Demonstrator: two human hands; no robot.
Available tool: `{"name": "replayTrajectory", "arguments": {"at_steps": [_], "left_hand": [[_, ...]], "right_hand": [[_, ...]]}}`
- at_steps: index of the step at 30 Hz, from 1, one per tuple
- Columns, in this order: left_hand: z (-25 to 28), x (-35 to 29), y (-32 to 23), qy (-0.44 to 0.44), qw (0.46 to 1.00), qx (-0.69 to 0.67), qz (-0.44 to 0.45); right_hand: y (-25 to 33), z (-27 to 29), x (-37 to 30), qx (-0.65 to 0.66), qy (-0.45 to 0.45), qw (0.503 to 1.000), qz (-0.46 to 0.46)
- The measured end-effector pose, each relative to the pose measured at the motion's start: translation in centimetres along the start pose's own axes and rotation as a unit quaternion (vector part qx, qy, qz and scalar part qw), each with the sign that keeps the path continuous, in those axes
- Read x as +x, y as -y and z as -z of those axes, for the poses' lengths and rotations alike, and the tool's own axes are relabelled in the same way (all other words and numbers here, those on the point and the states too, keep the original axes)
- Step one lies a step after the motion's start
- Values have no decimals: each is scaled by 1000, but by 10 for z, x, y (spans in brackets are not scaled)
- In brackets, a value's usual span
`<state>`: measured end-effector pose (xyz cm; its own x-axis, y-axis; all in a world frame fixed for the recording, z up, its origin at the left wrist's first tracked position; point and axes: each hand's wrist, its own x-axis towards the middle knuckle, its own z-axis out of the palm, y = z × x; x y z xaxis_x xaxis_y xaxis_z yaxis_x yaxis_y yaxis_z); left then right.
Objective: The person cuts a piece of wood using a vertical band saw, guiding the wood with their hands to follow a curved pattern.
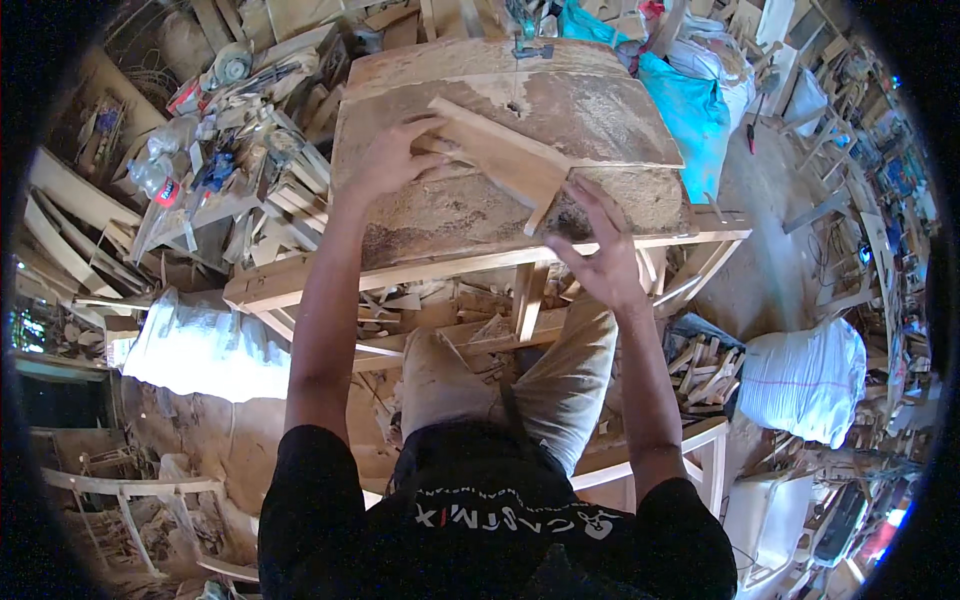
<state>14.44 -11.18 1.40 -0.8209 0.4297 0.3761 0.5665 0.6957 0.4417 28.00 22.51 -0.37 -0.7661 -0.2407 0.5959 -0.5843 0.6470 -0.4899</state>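
A pale wooden piece [515, 165] lies slantwise over the worn wooden workbench [420, 215]. It looks like a flat panel with a raised strip along its far edge and a short strip at its right end. My left hand [392, 158] is closed at the left end of this piece, thumb on the near side and fingers toward the far strip. At its right end is my right hand [605, 255], fingers stretched out by the corner and thumb spread away. Whether those fingertips press on the wood I cannot tell.
A small metal clamp-like fitting [533, 50] sits at the bench's far edge. Scrap wood [285, 200] is heaped on the left, with a plastic bottle [165, 185]. Turquoise sacks [690, 110] stand at the right, and a white sack [805, 385] lies nearer.
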Motion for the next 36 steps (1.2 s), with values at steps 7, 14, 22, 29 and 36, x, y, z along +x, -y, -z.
{"name": "replayTrajectory", "arguments": {"at_steps": [7,14,22,29,36], "left_hand": [[-27,59,14,94,947,-290,97],[-97,123,8,-20,968,120,221],[-94,143,11,6,961,123,248],[-96,152,9,26,961,114,249],[-100,159,21,20,964,116,240]], "right_hand": [[-3,-23,21,-150,65,983,78],[26,-43,22,-142,67,987,-11],[42,-65,50,-81,47,989,-112],[46,-76,51,-191,56,978,-68],[36,-78,59,-148,54,982,-108]]}}
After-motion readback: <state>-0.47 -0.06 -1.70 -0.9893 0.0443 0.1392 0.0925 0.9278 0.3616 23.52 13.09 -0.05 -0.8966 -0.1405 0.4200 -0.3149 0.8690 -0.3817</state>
